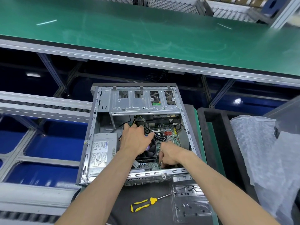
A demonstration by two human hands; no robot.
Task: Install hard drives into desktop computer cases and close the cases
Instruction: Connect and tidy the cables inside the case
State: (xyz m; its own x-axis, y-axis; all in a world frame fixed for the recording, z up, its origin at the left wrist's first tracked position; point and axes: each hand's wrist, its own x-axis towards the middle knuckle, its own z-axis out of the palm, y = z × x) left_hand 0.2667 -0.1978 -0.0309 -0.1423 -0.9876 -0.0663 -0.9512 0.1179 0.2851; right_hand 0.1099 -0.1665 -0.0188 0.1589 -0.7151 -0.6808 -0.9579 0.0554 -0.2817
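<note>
Open grey steel desktop case (95, 127), lying flat for access. Left hand (135, 140), fingers spread, parts black cable bundle (158, 135); right hand (170, 155) pinches something small at green motherboard (168, 132), likely a connector.

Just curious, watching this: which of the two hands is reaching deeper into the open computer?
The left hand. It stretches over the black fan toward the cables mid-case, fingers spread. The right hand stays curled by the near edge of the case.
</note>
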